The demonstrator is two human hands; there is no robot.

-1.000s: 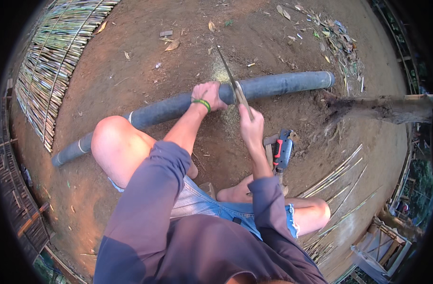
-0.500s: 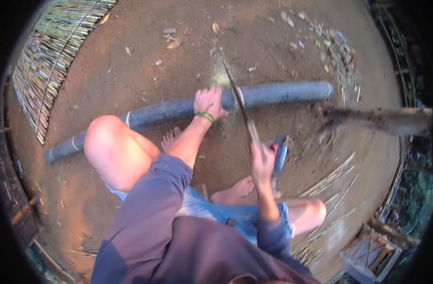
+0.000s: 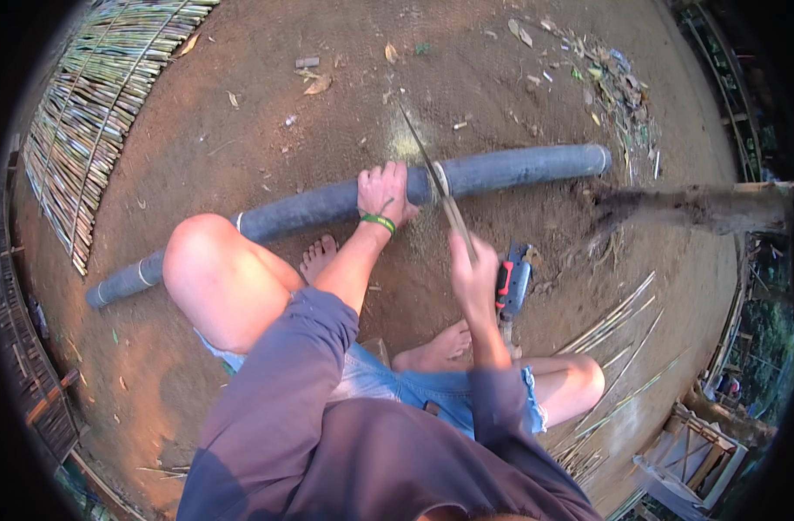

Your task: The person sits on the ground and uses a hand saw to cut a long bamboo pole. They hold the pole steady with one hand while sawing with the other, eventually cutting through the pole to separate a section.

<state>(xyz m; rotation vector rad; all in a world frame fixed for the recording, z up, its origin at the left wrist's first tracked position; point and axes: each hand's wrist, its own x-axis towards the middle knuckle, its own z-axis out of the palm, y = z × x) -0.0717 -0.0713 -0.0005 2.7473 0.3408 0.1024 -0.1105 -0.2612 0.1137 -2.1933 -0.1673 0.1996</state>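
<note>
Left hand (image 3: 385, 193): gripped pole (image 3: 527, 168), at blade's (image 3: 422, 147) 9 o'clock
Right hand (image 3: 475, 271): clamped handle (image 3: 458, 222)
Cut: seemed underway, likely needed steady pole

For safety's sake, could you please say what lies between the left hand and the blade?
In the head view, a bare stretch of dark pole separates the left hand from the blade.

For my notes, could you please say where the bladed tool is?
In the head view, the bladed tool is just right of centre, in the right hand, across the pole.
</note>
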